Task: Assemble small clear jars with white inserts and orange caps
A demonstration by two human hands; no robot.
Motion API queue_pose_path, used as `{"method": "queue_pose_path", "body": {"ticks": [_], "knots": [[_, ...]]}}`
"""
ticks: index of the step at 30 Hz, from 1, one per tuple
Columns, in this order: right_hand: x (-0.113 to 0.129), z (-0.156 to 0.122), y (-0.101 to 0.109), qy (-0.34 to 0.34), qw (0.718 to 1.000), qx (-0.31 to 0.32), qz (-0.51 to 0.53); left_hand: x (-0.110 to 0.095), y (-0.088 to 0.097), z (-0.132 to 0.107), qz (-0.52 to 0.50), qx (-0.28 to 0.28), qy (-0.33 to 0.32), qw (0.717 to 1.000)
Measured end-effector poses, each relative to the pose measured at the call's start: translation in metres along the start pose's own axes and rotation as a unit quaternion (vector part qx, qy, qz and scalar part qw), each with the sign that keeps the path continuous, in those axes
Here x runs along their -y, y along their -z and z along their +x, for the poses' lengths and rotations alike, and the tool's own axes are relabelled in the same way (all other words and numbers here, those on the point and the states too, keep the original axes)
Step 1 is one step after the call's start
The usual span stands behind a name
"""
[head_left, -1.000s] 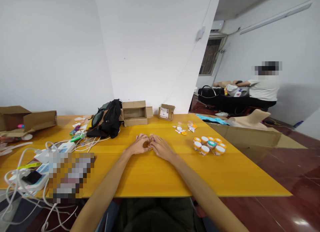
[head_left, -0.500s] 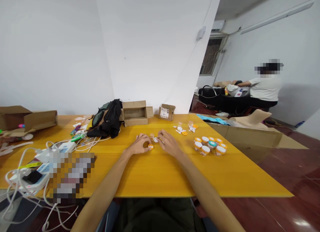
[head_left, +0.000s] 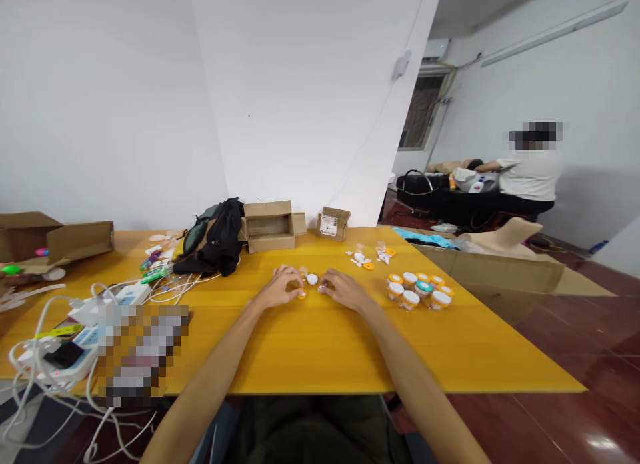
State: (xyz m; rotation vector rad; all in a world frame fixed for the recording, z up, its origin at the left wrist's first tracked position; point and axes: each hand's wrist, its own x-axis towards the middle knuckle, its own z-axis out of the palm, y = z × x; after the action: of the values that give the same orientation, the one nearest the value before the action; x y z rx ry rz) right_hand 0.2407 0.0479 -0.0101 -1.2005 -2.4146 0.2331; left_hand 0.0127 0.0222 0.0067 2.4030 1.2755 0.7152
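Near the middle of the table (head_left: 320, 357), my left hand (head_left: 281, 288) curls its thumb and fingers on a small orange ring-like lid (head_left: 301, 294) with white in its centre. Facing it, my right hand (head_left: 344, 289) pinches a tiny white piece (head_left: 321, 288) at its fingertips, just above the wood. Between both hands lies a white round disc (head_left: 312, 279), untouched. Close behind the left fingertips stands a small clear cup (head_left: 303, 271), partly hidden.
Several lidded jars (head_left: 411, 297) cluster at right; loose white parts, orange rings (head_left: 369, 267) and clear cups lie behind them. Cardboard boxes (head_left: 270, 241) and a black bag (head_left: 220, 241) stand at the back. Power strips (head_left: 85, 351) and cables crowd the left. A person (head_left: 529, 177) sits beyond.
My right hand has come down and slightly toward me, away from the white disc, which now shows fully. A tiny white piece is at its fingertips. My left hand has hardly moved.
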Motion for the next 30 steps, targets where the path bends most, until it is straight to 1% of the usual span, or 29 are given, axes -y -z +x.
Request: {"method": "queue_pose_path", "body": {"ticks": [6, 12, 18, 25, 30], "knots": [[0.008, 0.001, -0.001, 0.038, 0.998, 0.003, 0.041, -0.001, -0.005, 0.001, 0.008, 0.005, 0.010, 1.000], [0.019, 0.001, -0.003, 0.078, 0.995, -0.034, 0.046, -0.001, -0.007, 0.002, 0.008, 0.003, 0.023, 1.000], [0.030, 0.004, -0.009, 0.085, 0.994, -0.050, 0.045, -0.001, -0.008, 0.002, 0.012, 0.002, 0.024, 1.000], [0.017, 0.008, -0.017, 0.056, 0.993, -0.102, 0.009, -0.001, -0.007, 0.002, 0.017, 0.006, 0.022, 1.000], [0.009, 0.010, -0.026, 0.059, 0.995, -0.083, -0.001, 0.003, -0.009, 0.002, 0.003, 0.003, 0.027, 1.000]]}}
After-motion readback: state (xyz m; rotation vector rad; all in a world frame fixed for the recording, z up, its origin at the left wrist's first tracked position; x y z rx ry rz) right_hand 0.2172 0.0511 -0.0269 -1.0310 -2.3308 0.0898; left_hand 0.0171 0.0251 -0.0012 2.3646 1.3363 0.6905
